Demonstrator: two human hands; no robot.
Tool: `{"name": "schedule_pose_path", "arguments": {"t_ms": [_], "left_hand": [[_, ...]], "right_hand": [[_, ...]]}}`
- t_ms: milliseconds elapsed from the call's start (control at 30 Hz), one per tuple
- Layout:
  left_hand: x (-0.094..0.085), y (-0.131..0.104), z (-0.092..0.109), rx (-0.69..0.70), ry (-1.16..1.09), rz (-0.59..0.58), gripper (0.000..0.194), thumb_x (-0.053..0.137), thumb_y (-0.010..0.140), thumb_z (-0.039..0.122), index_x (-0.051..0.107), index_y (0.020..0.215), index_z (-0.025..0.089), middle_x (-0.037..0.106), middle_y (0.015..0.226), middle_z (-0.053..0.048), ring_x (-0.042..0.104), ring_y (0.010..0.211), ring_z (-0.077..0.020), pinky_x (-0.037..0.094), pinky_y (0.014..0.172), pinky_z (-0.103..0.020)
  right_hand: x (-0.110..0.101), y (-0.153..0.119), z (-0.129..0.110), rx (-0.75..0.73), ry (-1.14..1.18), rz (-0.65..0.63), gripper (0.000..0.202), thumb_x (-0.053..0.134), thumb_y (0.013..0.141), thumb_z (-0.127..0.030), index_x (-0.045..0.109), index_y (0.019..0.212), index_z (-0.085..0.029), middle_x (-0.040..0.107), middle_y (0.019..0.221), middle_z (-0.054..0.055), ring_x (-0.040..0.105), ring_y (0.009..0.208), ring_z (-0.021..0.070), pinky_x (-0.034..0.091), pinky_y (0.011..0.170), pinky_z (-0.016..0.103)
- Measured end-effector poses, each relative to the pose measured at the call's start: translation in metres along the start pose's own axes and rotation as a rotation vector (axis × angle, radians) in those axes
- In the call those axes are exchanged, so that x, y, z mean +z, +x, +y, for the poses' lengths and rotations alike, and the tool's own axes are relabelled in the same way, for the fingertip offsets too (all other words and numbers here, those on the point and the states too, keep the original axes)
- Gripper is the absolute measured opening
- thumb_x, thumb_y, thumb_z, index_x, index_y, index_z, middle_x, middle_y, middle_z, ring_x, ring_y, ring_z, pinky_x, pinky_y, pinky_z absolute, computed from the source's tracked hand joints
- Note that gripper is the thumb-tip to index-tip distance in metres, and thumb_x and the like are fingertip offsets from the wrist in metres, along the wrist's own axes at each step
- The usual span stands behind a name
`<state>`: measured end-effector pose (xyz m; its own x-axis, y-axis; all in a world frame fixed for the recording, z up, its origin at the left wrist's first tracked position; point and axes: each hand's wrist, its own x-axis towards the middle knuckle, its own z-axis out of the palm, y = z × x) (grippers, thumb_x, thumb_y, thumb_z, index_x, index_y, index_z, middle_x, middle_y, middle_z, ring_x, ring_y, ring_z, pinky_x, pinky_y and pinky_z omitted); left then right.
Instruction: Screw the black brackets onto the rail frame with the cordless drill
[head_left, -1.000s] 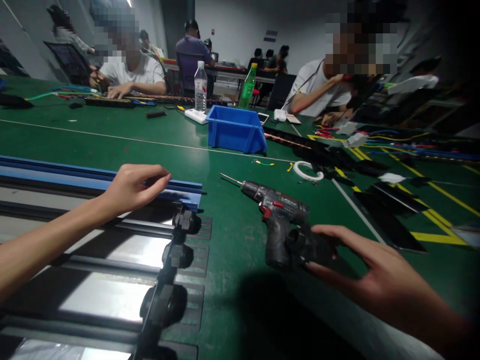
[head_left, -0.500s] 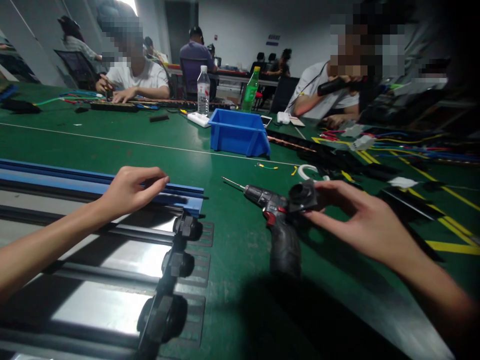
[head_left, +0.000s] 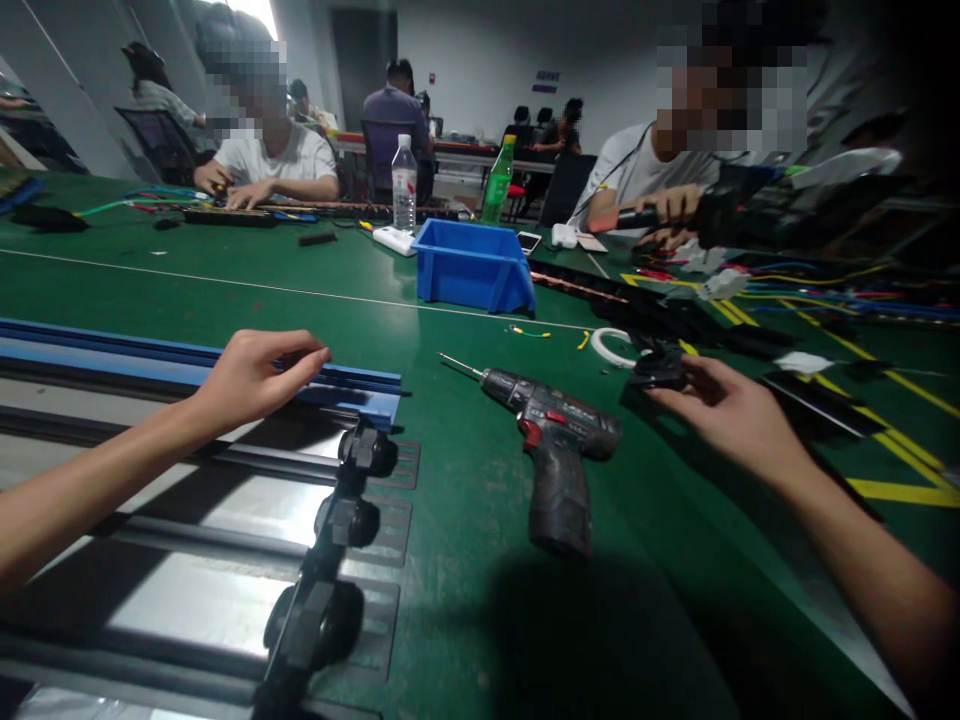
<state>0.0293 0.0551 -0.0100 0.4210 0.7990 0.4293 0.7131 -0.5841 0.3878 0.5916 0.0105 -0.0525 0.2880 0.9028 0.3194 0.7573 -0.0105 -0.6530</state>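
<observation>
My left hand (head_left: 259,378) is over the near end of a blue-edged rail (head_left: 382,410), thumb and fingertips drawn together. Whatever they may hold is too small or hidden to make out. At the right, my right hand (head_left: 739,410) pinches a small black plastic part (head_left: 658,368) low over the green table, beside a white ring (head_left: 611,347). Between my hands a black and red cordless drill (head_left: 559,450) lies on its side, its long bit pointing left. Below my left hand, metal panels (head_left: 217,520) carry black knob-like end fittings (head_left: 322,620).
A blue bin (head_left: 474,270) stands mid-table, with a water bottle (head_left: 405,185) and a green bottle (head_left: 498,182) behind it. Wires (head_left: 810,285) and yellow tape lines (head_left: 900,490) cover the right side. Across the table, two people in white shirts work; one holds a dark tool.
My right hand has moved right and down with the black part, away from the drill, whose rear now shows. My left hand keeps its pose. The person at right has lowered the dark tool.
</observation>
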Motion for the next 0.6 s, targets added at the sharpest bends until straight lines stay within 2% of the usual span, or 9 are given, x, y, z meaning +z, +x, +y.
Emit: {"name": "schedule_pose_path", "arguments": {"t_ms": [133, 233, 333, 500, 600], "left_hand": [[0.000, 0.000, 0.000, -0.026, -0.014, -0.013, 0.032, 0.057, 0.097, 0.040, 0.073, 0.088, 0.014, 0.067, 0.068, 0.000, 0.059, 0.062, -0.0117, 0.041, 0.054, -0.019], [0.001, 0.001, 0.000, -0.031, -0.012, -0.027, 0.032, 0.057, 0.097, 0.040, 0.073, 0.087, 0.014, 0.067, 0.068, 0.000, 0.059, 0.062, -0.0117, 0.041, 0.055, -0.019], [0.001, 0.001, 0.000, -0.028, -0.011, -0.041, 0.033, 0.055, 0.097, 0.040, 0.072, 0.087, 0.015, 0.067, 0.069, -0.001, 0.059, 0.063, -0.0118, 0.042, 0.056, -0.019], [0.000, 0.001, 0.002, -0.016, -0.009, -0.048, 0.033, 0.054, 0.098, 0.041, 0.072, 0.087, 0.015, 0.068, 0.070, -0.001, 0.060, 0.063, -0.0123, 0.042, 0.057, -0.020], [0.001, 0.001, 0.001, -0.010, 0.003, -0.061, 0.033, 0.054, 0.098, 0.040, 0.072, 0.087, 0.015, 0.067, 0.070, -0.001, 0.059, 0.063, -0.0122, 0.041, 0.057, -0.020]], "right_hand": [[-0.003, 0.002, 0.001, 0.035, -0.137, -0.053, 0.062, 0.082, 0.070, -0.045, 0.069, 0.124, -0.019, 0.073, 0.088, 0.008, 0.065, 0.076, 0.0245, 0.051, 0.073, 0.038], [-0.007, 0.001, -0.005, 0.051, -0.231, -0.133, 0.061, 0.076, 0.079, -0.054, 0.068, 0.128, -0.018, 0.074, 0.090, 0.011, 0.067, 0.076, 0.0254, 0.050, 0.070, 0.037], [-0.010, -0.003, -0.009, -0.001, -0.358, -0.212, 0.063, 0.061, 0.089, -0.064, 0.064, 0.132, -0.018, 0.074, 0.096, 0.013, 0.068, 0.078, 0.0254, 0.051, 0.071, 0.035], [-0.012, -0.004, 0.002, -0.097, -0.458, -0.231, 0.057, 0.053, 0.094, -0.063, 0.061, 0.132, -0.021, 0.073, 0.096, 0.011, 0.070, 0.081, 0.0263, 0.052, 0.072, 0.034], [-0.015, 0.000, -0.004, -0.128, -0.555, -0.248, 0.062, 0.053, 0.096, -0.059, 0.059, 0.135, -0.011, 0.072, 0.107, 0.022, 0.071, 0.091, 0.0344, 0.052, 0.078, 0.042]]}}
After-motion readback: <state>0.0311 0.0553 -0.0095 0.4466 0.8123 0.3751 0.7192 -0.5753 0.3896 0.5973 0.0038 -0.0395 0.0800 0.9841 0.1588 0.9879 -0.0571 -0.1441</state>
